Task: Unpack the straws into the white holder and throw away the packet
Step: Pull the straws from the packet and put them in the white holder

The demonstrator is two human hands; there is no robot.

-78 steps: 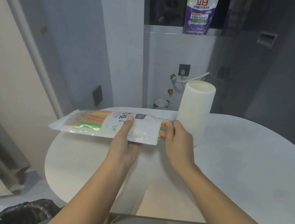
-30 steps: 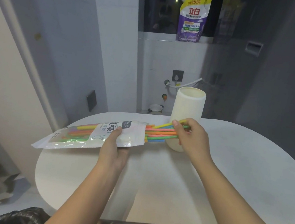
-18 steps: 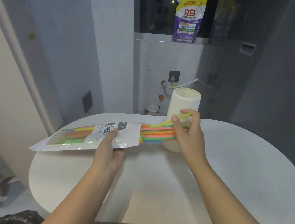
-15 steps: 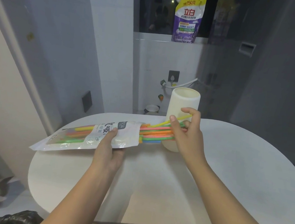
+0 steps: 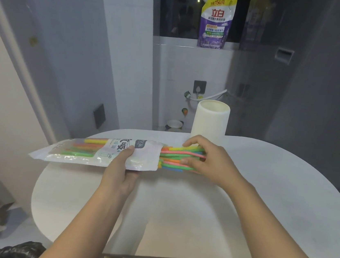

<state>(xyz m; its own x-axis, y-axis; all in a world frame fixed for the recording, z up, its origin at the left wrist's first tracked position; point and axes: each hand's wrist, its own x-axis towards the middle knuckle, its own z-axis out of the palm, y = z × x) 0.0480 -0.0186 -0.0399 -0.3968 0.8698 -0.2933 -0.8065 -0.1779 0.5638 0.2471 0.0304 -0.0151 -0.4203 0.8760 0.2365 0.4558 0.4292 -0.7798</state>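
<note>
My left hand (image 5: 122,167) grips the clear-and-white straw packet (image 5: 89,151), held roughly level above the table's far left part. A bundle of colourful straws (image 5: 177,156) sticks out of the packet's open right end. My right hand (image 5: 208,159) is closed around the straws' free ends, thumb below and fingers over the top. The white holder (image 5: 210,121), a tall open cylinder, stands upright on the table just behind my right hand. Its inside is not visible.
The white oval table (image 5: 262,204) spreads in front of me. A black bin bag (image 5: 17,251) shows at the bottom left, below the table edge. A purple refill pouch (image 5: 216,21) stands on the window ledge behind. A wall with a hose fitting is behind the holder.
My right hand drew the straws partly out of the packet, then spread over the whole bundle and pressed the raised yellow straw back level. The packet tilted nearer to horizontal.
</note>
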